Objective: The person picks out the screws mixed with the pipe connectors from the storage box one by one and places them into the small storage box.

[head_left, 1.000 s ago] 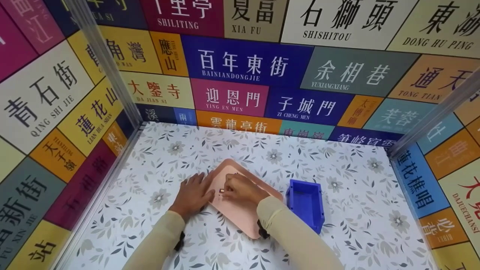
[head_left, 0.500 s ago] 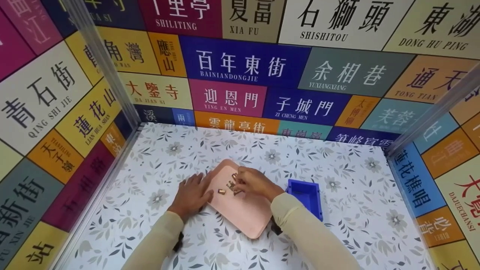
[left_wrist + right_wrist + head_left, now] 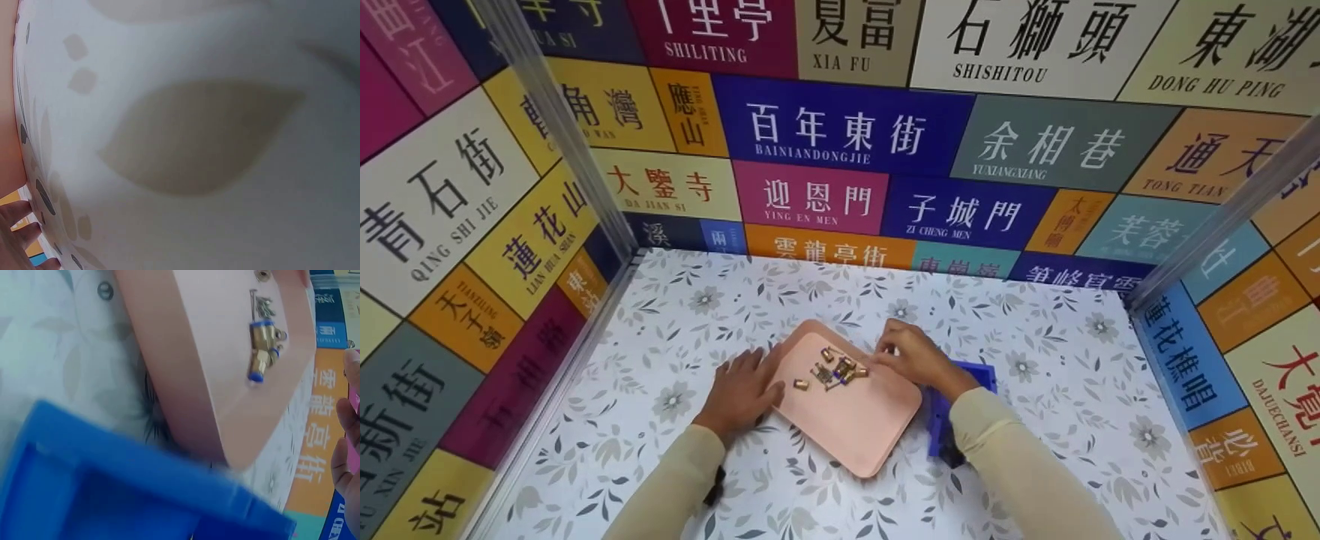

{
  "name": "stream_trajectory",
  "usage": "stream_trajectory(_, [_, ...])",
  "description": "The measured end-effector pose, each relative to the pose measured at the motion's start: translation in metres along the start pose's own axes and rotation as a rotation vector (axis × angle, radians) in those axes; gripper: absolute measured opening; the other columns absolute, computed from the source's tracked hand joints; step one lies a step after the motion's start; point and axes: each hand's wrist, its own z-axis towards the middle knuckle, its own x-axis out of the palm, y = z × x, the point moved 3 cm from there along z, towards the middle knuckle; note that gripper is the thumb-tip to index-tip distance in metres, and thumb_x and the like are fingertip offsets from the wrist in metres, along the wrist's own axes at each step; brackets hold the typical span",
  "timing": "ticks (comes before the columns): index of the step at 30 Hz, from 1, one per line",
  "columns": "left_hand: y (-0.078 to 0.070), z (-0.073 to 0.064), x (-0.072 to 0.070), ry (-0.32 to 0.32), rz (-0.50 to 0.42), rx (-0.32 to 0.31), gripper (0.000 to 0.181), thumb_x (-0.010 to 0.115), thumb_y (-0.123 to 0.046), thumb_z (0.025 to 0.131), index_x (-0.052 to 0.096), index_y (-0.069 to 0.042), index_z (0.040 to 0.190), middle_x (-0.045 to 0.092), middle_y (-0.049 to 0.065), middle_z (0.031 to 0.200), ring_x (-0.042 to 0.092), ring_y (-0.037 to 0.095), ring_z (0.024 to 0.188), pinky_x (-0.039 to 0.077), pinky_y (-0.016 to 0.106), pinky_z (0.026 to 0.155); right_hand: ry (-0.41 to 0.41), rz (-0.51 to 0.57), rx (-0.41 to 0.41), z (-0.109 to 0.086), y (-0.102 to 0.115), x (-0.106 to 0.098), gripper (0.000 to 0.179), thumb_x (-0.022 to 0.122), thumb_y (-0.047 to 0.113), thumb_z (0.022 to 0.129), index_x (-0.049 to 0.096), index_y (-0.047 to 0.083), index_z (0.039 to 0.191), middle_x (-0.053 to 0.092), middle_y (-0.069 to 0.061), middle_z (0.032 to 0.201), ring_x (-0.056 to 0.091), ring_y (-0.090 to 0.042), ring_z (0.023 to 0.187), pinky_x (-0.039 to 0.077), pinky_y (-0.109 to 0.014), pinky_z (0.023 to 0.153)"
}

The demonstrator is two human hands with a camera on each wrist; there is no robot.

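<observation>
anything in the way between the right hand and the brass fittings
Only the rim of the tray seems to lie between the right hand and the fittings; nothing else visible does.

A leaf-printed tabletop (image 3: 197,138) spreads beside the pink tray (image 3: 9,112) and the left hand (image 3: 16,239).

Two hands are in view, a left hand (image 3: 739,394) and a right hand (image 3: 915,356), with two sleeves (image 3: 671,480), one per arm. One pink tray (image 3: 855,431) sits between the hands; one blue bin (image 3: 939,420) is below the right wrist. At least four brass fittings (image 3: 801,385) lie between the hands, beside several thin metal pieces (image 3: 265,308) too crowded to count.
</observation>
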Motion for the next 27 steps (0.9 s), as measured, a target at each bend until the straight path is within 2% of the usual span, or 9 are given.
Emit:
stream_trajectory(4, [0.0,0.0,-0.001,0.0,0.003,-0.002,0.071,0.033,-0.06,0.104,0.015,-0.03,0.165,0.036,0.014,0.165,0.034,0.04,0.151,0.028,0.067,0.118,-0.062,0.029,0.004,-0.012,-0.011,-0.019,0.012,0.08,0.016,0.089,0.076,0.009,0.079,0.06,-0.01,0.083,0.06,-0.026,0.077,0.05,-0.032,0.069])
stream_trajectory(12, [-0.001,0.001,0.0,0.033,-0.003,-0.039,0.072,0.035,-0.061,0.103,0.012,-0.034,0.165,0.031,0.011,0.167,0.029,0.038,0.154,0.023,0.065,0.121,-0.15,0.049,0.072,-0.036,-0.037,-0.05,0.011,0.081,0.017,0.088,0.076,0.012,0.08,0.059,-0.002,0.082,0.06,-0.018,0.079,0.055,-0.046,0.073])
stream_trajectory(21, [0.001,0.002,0.003,0.038,0.01,-0.041,0.072,0.034,-0.062,0.103,0.01,-0.035,0.165,0.031,0.01,0.168,0.028,0.037,0.154,0.022,0.066,0.121,-0.205,0.02,0.159,-0.062,-0.054,-0.075,0.011,0.081,0.021,0.088,0.075,0.019,0.078,0.058,0.004,0.08,0.059,-0.011,0.079,0.055,-0.04,0.073])
stream_trajectory(27, [0.001,0.002,0.002,0.005,0.009,-0.012,0.072,0.036,-0.06,0.103,0.013,-0.033,0.165,0.035,0.013,0.165,0.033,0.039,0.152,0.026,0.067,0.119,-0.199,-0.001,0.224,-0.079,-0.061,-0.086,0.011,0.081,0.024,0.088,0.075,0.022,0.079,0.057,0.007,0.082,0.056,-0.007,0.077,0.053,-0.04,0.074])
